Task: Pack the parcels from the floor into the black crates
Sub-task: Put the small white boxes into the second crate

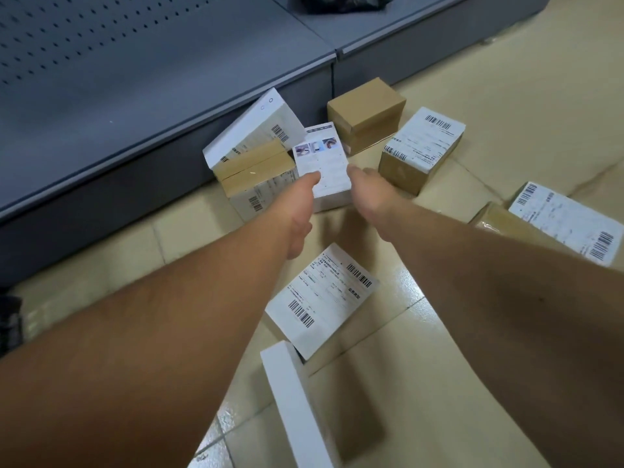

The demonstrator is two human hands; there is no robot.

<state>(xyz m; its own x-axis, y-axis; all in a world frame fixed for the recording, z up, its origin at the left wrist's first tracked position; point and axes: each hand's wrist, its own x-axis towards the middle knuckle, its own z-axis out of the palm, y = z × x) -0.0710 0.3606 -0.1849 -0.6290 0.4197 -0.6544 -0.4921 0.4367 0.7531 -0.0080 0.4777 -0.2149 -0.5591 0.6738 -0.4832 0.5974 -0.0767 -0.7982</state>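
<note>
I have the small white parcel (322, 163) at frame centre, long axis running away from me; left hand (297, 211) and right hand (371, 194) flank it, equally near; fingers look pressed to its sides, grasp uncertain.

Both bare forearms extend forward and downward from the lower frame edges, converging toward centre. The left hand (297, 211) is seen from the back, its thumb hanging below and its fingertips reaching forward. The right hand (371, 194) lies just beside it, knuckles uppermost, its fingers pointing forward. The grip state of either hand cannot be determined.
</note>
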